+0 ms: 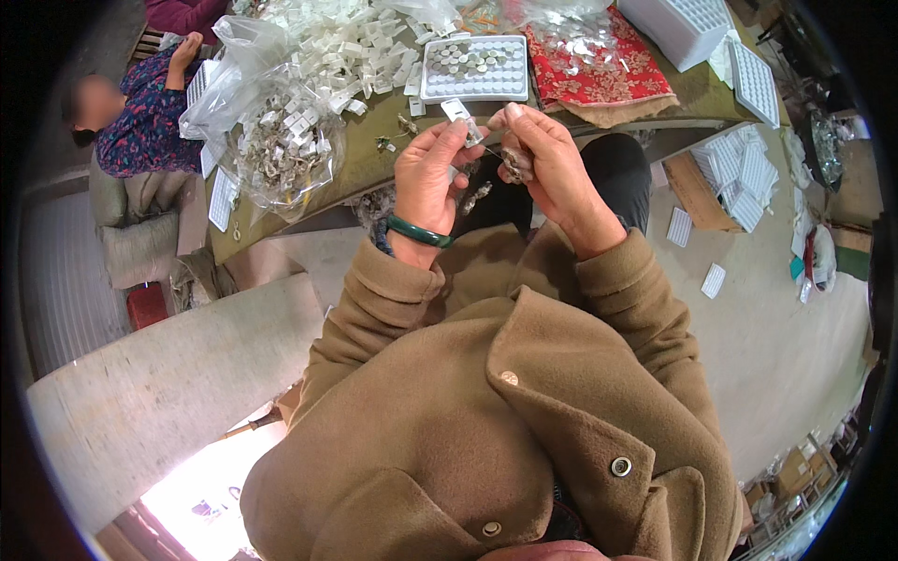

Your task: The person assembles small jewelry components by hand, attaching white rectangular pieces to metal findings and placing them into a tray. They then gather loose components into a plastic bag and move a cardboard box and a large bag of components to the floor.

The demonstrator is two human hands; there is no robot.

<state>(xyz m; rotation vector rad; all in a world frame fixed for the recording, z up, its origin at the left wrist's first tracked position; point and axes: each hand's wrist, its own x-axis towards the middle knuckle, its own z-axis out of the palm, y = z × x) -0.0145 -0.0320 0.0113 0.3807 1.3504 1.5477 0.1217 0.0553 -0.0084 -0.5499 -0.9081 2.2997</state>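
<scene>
Above my lap, at the table's near edge, both hands are raised close together. My left hand (426, 182), with a dark green bangle (419, 232) on its wrist, pinches a small white card (460, 116) between thumb and fingers. My right hand (554, 173) has thumb and forefinger pressed together beside the card; what their tips grip is too small to make out. Against its curled fingers sits a brownish-grey cluster of small pieces (514, 165). Just beyond the hands, a white compartment tray (432, 94) bears several round silvery pieces (474, 62).
Left of the tray lie a heap of white cards (346, 56) and a clear plastic bag (297, 178) of carded pieces. A red patterned cloth (599, 70) and stacked white trays (683, 33) are at right. A cardboard box (697, 192) stands on the floor. Another person (150, 122) sits far left.
</scene>
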